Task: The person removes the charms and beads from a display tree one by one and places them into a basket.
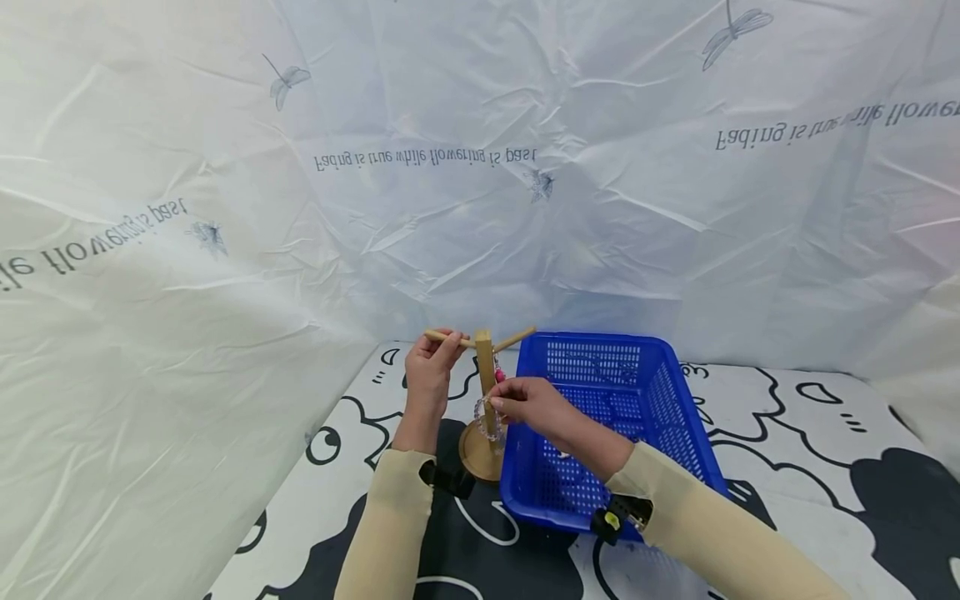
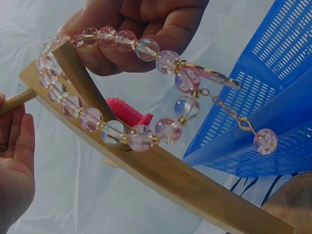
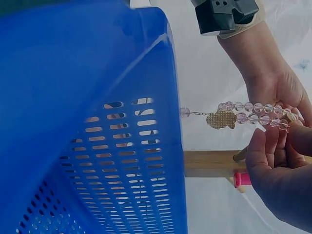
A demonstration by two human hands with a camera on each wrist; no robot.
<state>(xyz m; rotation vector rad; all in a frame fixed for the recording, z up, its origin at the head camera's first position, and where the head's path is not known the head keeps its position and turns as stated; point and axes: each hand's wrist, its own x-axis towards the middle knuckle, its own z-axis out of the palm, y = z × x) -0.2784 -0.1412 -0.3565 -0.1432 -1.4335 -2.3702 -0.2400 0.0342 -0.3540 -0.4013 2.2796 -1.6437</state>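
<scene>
My left hand point(image 1: 429, 375) grips the left peg of a wooden rack point(image 1: 485, 375), which stands upright on a round base. In front of the post, my right hand point(image 1: 532, 404) pinches a bracelet point(image 2: 91, 119) of clear and pale pink beads between thumb and fingers. The bracelet hangs as an open loop, and in the left wrist view a peg tip overlaps its upper edge. From its end dangle a gold-coloured charm point(image 3: 221, 120) and a short chain with one bead. A bright pink item point(image 2: 127, 112) hangs on the rack behind the bracelet.
Right beside the rack stands a blue perforated plastic basket point(image 1: 617, 337), under my right forearm. The table cover point(image 1: 787, 467) has a black-and-white cartoon print. A pale printed sheet point(image 1: 450, 233) hangs behind and to the left.
</scene>
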